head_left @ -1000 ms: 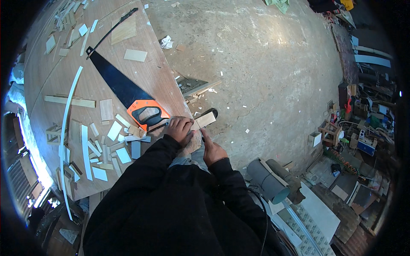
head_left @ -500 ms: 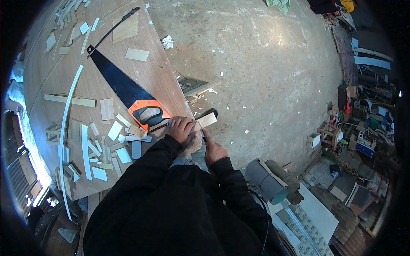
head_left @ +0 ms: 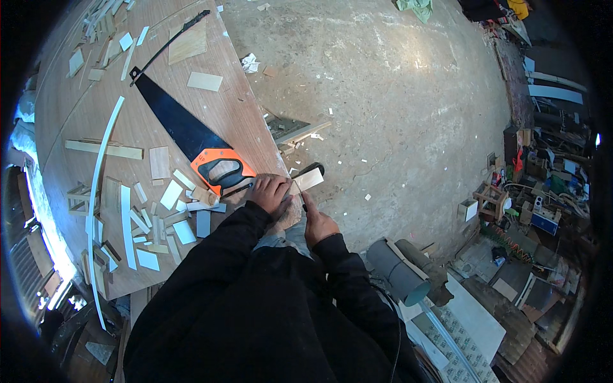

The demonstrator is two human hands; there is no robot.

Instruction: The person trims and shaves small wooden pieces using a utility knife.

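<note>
My left hand (head_left: 270, 193) lies over a pale strip of wood (head_left: 310, 179) at the right edge of the wooden table, pressing it down with fingers together. The strip's free end sticks out past the edge. My right hand (head_left: 320, 225) is closed round a thin-bladed tool (head_left: 302, 196), its forefinger stretched along it. The narrow blade meets the strip just right of my left hand; whether it is a saw or a knife I cannot tell. Beside my left hand lies a handsaw (head_left: 182, 121) with an orange and black handle, touched by neither hand.
Wood offcuts (head_left: 172, 195) and long thin strips (head_left: 105, 159) cover much of the table (head_left: 249, 121). A dark rounded thing (head_left: 317, 168) shows behind the strip. Rolled grey sheets (head_left: 397, 271) stand right of my right arm. Clutter (head_left: 543, 223) lines the far right; scraps dot the floor.
My right hand and its tool have shifted very slightly, up and to the left. My left hand keeps its place on the strip.
</note>
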